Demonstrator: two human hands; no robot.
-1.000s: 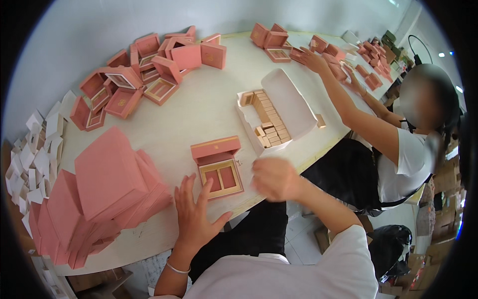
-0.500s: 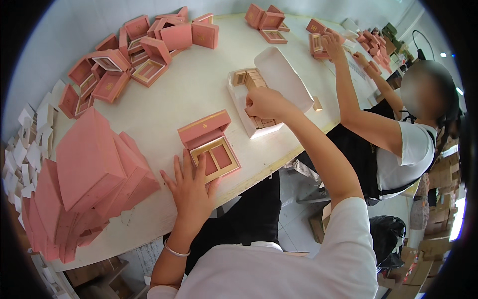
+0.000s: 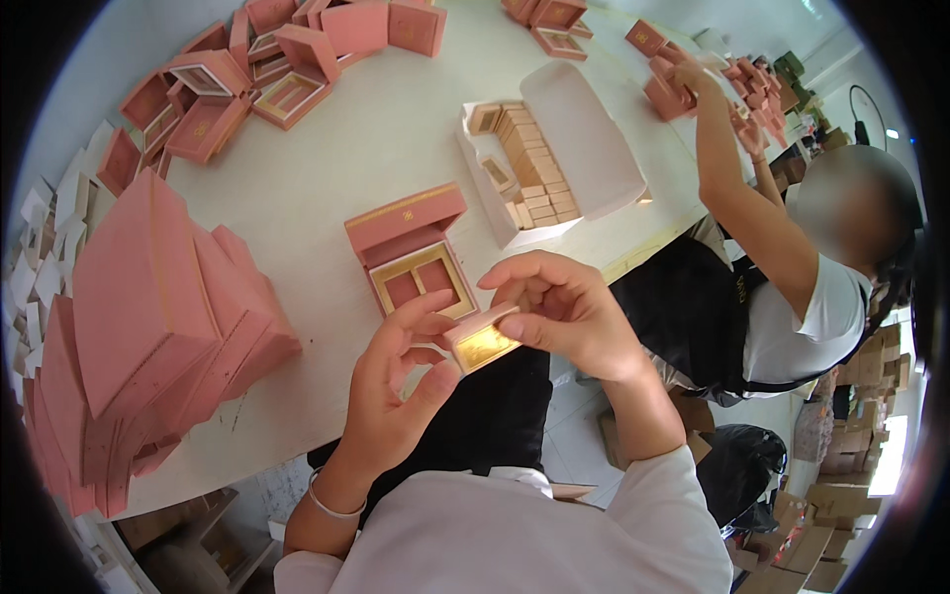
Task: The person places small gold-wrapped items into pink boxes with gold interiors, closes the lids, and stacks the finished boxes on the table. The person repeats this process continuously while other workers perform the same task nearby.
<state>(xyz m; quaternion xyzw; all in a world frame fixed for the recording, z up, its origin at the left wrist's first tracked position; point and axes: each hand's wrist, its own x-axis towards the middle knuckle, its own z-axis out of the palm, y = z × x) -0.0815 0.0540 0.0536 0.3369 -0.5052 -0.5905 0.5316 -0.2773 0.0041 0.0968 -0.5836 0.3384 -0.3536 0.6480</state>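
As my right hand [image 3: 564,319] pinches one gold case [image 3: 485,346], left hand [image 3: 404,381] loosely cupped, hold unclear: one pink box [image 3: 408,238], eleven o'clock.

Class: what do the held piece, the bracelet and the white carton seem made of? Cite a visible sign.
Held piece: perhaps metal or coated plastic; its glossy gold face gleams.
Bracelet: probably polished metal, from its silvery shine.
White carton: likely smooth card, given its thin flip lid.
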